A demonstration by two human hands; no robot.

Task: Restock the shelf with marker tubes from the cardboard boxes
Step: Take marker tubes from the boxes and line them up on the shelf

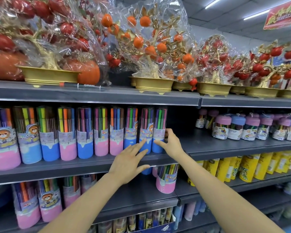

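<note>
Two bare hands at the row's right end: left hand (128, 163) spread flat against a clear blue-based marker tube (146, 131) on the grey metal shelf (225, 147), right hand (170, 144) cupping the last tube (160, 130); uneven nudge likely toppling either rightward into the gap.

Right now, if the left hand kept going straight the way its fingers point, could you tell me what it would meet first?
Most likely the blue-based marker tube, second from the row's right end: the left hand has straight fingers aimed up at its base, perhaps already touching; depth is unclear.
</note>
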